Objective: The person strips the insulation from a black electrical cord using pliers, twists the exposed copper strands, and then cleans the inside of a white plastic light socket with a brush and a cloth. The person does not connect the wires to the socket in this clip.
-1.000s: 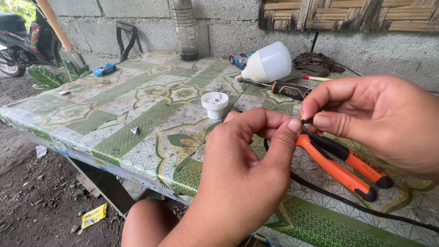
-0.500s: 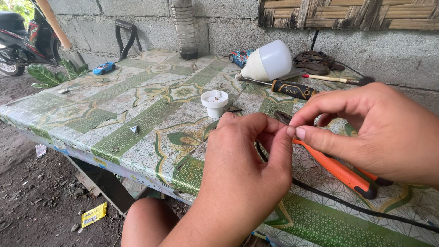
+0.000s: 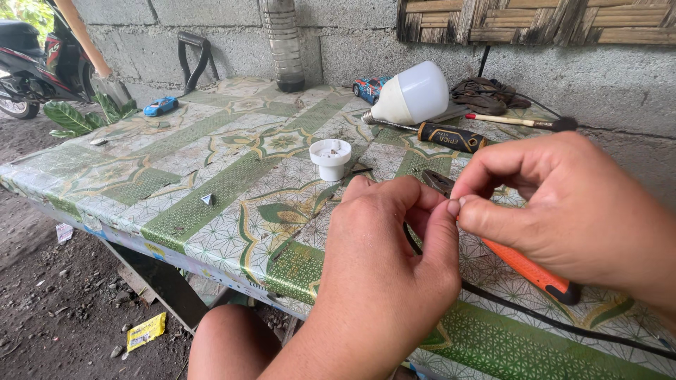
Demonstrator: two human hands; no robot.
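Both hands meet low in the view, over the near edge of the table covered in green and cream patterned oilcloth [image 3: 211,204]. The left hand [image 3: 384,281] is curled, its thumb and forefinger pressed narrowly together, and the right hand [image 3: 563,211], at its two o'clock, pinches the same way so that the fingertips of the two hands touch. Between them they seem to grip the end of the thin black cable [image 3: 535,317], which runs from under the hands toward four o'clock across the cloth; the pinched tip itself is hidden, so what is done to it cannot be told. Held up off the table like this, the cable end sits close to the eyes and is steadied from both sides. Under the right hand lie the orange-handled pliers [image 3: 535,271], just within reach. At eleven o'clock from the hands stands a small white round plastic lamp socket [image 3: 330,157], apart from them. Farther off, at twelve o'clock near the grey block wall [image 3: 598,84], lie a white bulb with a metal screw base [image 3: 412,95] and a black and orange handled screwdriver [image 3: 451,136].
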